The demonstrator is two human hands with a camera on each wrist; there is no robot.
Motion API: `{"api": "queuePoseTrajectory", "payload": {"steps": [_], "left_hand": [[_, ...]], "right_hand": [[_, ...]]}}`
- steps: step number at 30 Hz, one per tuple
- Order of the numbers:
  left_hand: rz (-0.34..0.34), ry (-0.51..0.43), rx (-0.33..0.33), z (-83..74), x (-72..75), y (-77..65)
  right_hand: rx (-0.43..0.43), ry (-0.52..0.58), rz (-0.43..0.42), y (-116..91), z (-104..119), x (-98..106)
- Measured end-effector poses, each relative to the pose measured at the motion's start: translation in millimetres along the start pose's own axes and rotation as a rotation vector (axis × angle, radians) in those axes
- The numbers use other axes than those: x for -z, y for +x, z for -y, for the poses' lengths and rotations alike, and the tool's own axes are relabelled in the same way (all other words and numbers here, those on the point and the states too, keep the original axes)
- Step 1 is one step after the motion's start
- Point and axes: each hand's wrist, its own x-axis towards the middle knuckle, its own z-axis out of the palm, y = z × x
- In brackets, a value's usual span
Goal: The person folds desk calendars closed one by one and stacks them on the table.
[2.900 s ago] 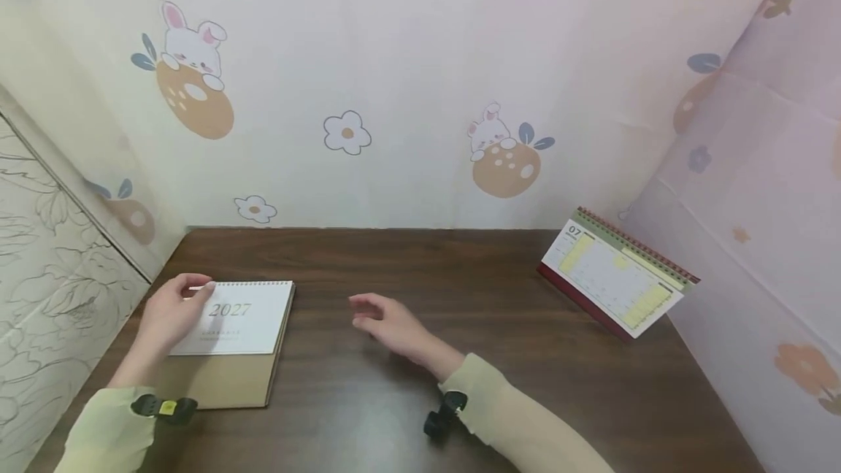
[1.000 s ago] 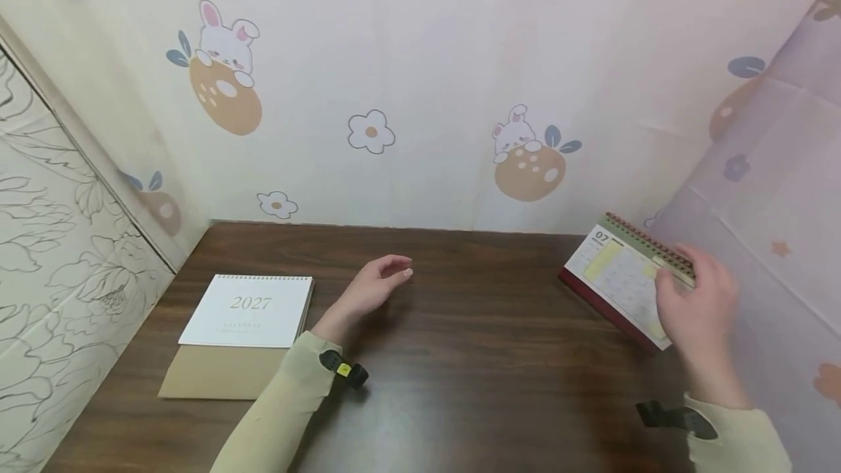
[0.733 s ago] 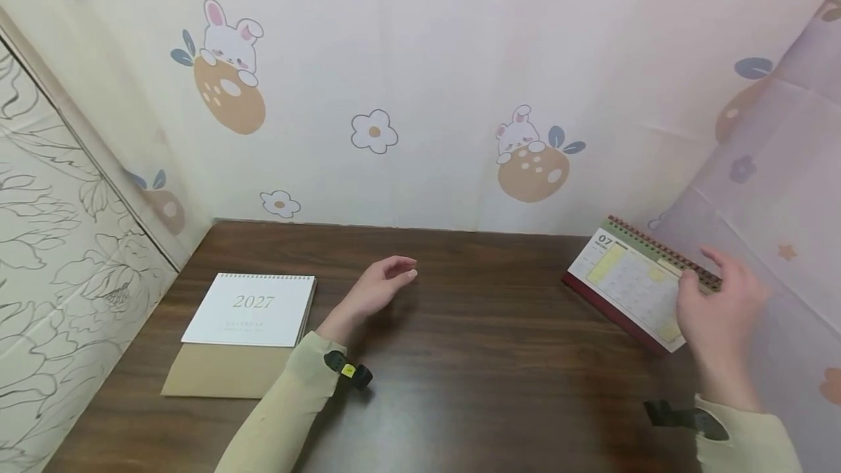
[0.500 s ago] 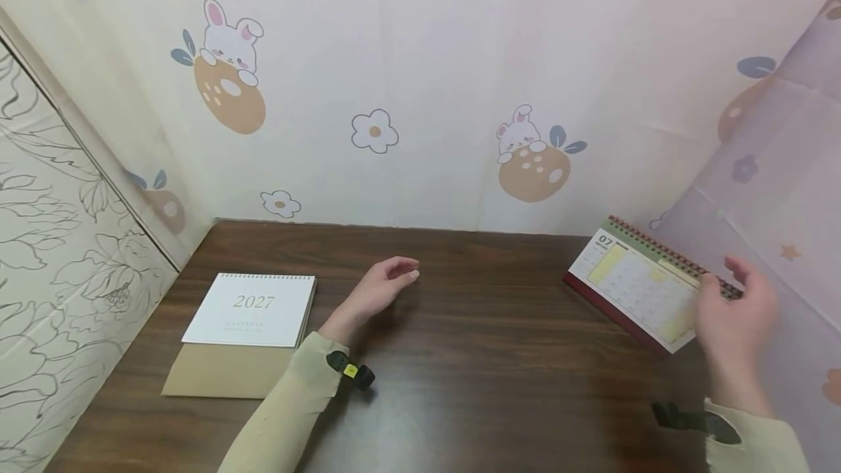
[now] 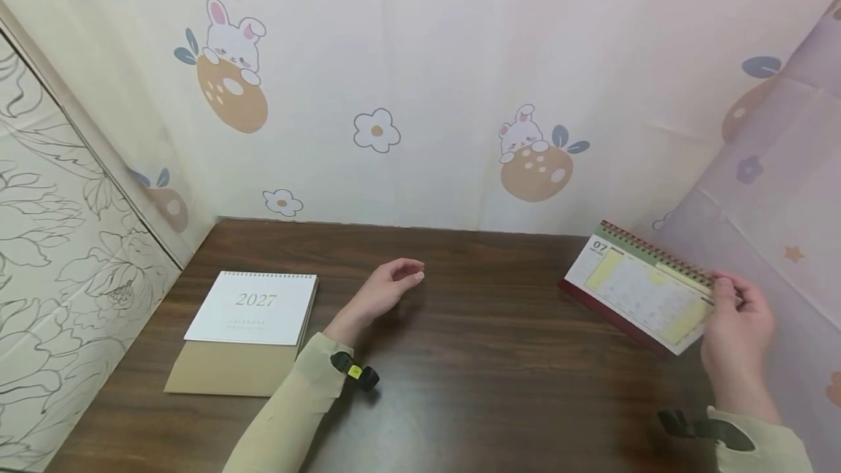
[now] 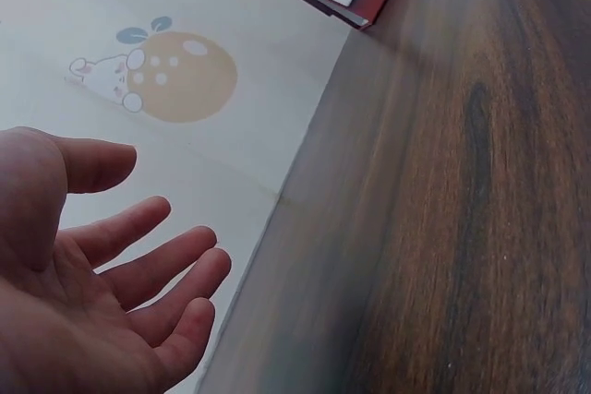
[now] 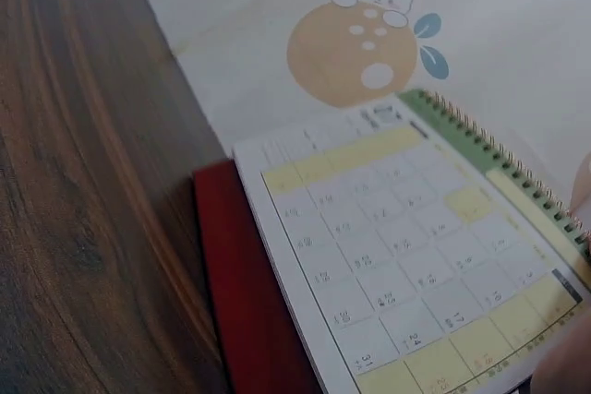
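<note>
A spiral-bound desk calendar (image 5: 640, 290) with a dark red base and a "07" page stands slanted at the table's right back. My right hand (image 5: 739, 338) pinches its upper right corner by the coil, thumb on the front page; the other fingers are mostly behind it. In the right wrist view the date grid of the calendar (image 7: 397, 265) fills much of the picture, with a blurred bit of the hand at the lower right edge. Over the middle of the table, my left hand (image 5: 381, 290) holds nothing, its fingers (image 6: 175, 269) relaxed and spread apart in the left wrist view.
A white "2027" desk calendar (image 5: 252, 309) on a tan stand is at the left, beside the left forearm. The brown wooden table (image 5: 473, 356) meets a printed curtain (image 5: 434, 93) at the back and another curtain (image 5: 782, 239) at the right.
My left hand has left the white calendar for the table's middle. My right hand has crossed to the right-hand calendar, slid along its top and taken its corner; the calendar has shifted slightly.
</note>
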Motion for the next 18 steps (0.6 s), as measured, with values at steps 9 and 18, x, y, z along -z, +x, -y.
{"api": "queuePoseTrajectory", "payload": {"steps": [9,18], "left_hand": [[0.002,-0.03,-0.014,-3.7,-0.9,-2.0],[-0.005,-0.085,-0.048,-6.5,-5.1,-1.9]], "right_hand": [[0.035,-0.095,0.088,-11,-3,-7],[0.055,-0.152,0.097,-21,-5,-17]]}}
